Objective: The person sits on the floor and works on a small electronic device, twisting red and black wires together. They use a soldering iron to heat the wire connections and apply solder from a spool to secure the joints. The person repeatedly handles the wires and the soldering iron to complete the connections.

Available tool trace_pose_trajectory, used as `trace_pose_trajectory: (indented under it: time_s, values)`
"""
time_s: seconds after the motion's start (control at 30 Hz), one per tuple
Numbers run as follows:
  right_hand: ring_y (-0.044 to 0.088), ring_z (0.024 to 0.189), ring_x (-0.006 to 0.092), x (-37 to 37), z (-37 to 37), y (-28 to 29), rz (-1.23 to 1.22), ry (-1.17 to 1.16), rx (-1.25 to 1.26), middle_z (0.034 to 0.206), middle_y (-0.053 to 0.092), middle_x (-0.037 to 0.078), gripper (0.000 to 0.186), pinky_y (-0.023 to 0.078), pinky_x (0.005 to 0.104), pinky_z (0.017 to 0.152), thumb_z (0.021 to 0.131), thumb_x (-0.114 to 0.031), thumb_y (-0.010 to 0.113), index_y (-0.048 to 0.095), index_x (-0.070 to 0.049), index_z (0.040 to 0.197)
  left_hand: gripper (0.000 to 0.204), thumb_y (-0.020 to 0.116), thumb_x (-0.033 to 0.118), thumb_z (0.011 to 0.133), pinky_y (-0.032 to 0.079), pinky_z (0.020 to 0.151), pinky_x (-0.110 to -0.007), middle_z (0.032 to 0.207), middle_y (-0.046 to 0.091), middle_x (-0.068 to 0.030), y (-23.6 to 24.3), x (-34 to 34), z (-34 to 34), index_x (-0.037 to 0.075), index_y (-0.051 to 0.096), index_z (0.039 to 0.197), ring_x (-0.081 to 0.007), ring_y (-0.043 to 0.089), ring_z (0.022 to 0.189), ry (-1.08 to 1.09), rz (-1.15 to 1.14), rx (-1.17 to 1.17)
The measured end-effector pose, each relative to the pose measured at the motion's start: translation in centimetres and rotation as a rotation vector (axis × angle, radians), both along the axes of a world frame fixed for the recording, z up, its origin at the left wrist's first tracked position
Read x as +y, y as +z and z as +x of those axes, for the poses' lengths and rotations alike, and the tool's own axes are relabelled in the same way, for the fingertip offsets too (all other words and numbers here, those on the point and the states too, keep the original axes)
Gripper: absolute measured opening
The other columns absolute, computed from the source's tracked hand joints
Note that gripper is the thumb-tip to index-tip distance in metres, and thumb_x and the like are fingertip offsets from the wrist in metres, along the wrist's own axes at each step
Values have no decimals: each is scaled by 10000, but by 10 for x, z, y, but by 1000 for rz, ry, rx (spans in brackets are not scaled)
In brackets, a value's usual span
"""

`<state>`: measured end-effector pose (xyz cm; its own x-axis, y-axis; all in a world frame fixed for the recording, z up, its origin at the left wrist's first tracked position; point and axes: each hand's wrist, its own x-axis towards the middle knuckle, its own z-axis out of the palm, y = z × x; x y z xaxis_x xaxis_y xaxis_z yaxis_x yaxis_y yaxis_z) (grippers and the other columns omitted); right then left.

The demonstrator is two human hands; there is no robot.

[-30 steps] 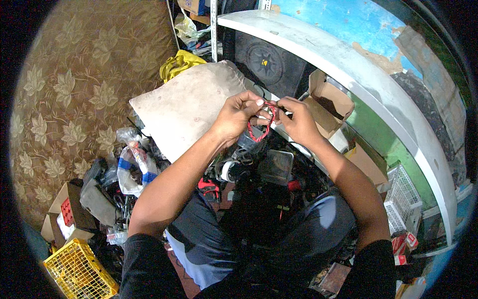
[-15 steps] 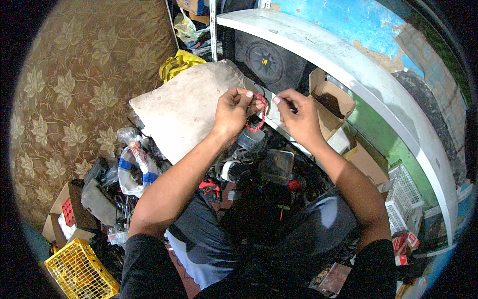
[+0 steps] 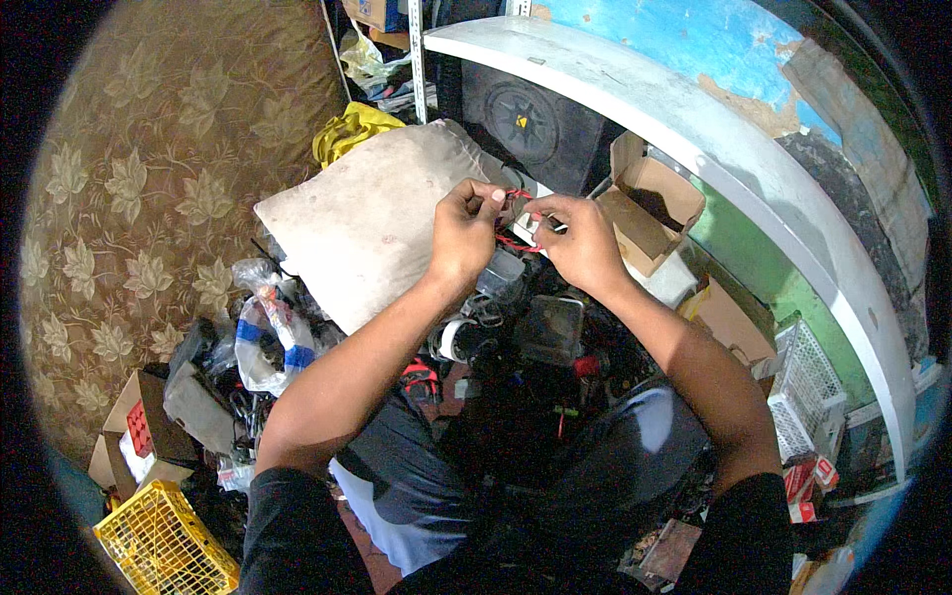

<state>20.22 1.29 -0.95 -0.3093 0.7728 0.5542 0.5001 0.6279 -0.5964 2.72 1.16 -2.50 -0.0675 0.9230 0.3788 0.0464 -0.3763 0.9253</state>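
Both my hands are raised close together in the middle, above the clutter. My left hand [image 3: 464,230] is closed in a pinch on a thin red wire [image 3: 518,244] that looks twisted with a dark strand. Facing it, my right hand [image 3: 578,238] has its thumb and forefinger closed on the same wire. The wire forms a small loop between the two hands; its ends are hidden by my fingers. Below the hands lies a clear plastic container [image 3: 501,276], beside a white ring-shaped roll [image 3: 453,339].
A pale cushion [image 3: 347,223] lies beyond my left forearm. Open cardboard boxes [image 3: 635,223] and a white basket [image 3: 801,392] stand at right, under a white shelf [image 3: 694,149]. A black speaker [image 3: 526,117] is behind. A yellow crate [image 3: 164,540] sits at lower left.
My right hand has moved left toward my left hand and its fingers now meet the wire. The wire loop, which hung from my left hand alone, now spans both hands.
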Motion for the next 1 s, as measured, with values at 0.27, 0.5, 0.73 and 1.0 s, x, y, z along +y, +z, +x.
trace_pose_trajectory:
  time_s: [0.27, 0.5, 0.73, 1.0]
  values:
    - [706, 848, 299, -14, -2, 16, 50, -42, -39, 898, 704, 215, 218, 524, 361, 761, 823, -130, 739, 723, 33, 967, 147, 543, 90, 1004, 544, 770, -293, 964, 687, -117, 12, -13, 11, -14, 597, 1093, -158, 663, 869, -147, -180, -376]
    - [701, 809, 347, 0, 3, 3, -41, -5, -82, 880, 704, 209, 152, 524, 405, 727, 870, -113, 673, 726, 7, 947, 210, 534, 79, 997, 521, 797, -285, 1014, 690, -135, 14, -11, 3, -3, 606, 1177, -185, 657, 925, -131, -133, -72]
    - [693, 629, 182, 14, 16, 3, -327, 93, 160, 727, 674, 119, 175, 535, 324, 570, 965, -131, 579, 663, 19, 935, 268, 589, 174, 982, 496, 768, -280, 944, 704, -82, 23, -15, 7, -48, 673, 1106, -148, 627, 830, -86, -64, 168]
    - [672, 769, 347, -2, 19, 35, 48, -43, -49, 796, 672, 180, 137, 494, 410, 707, 898, -114, 636, 670, 17, 880, 281, 564, 188, 1003, 464, 678, -222, 947, 697, -39, 33, -13, -6, 12, 649, 1205, -90, 606, 799, -311, -227, 135]
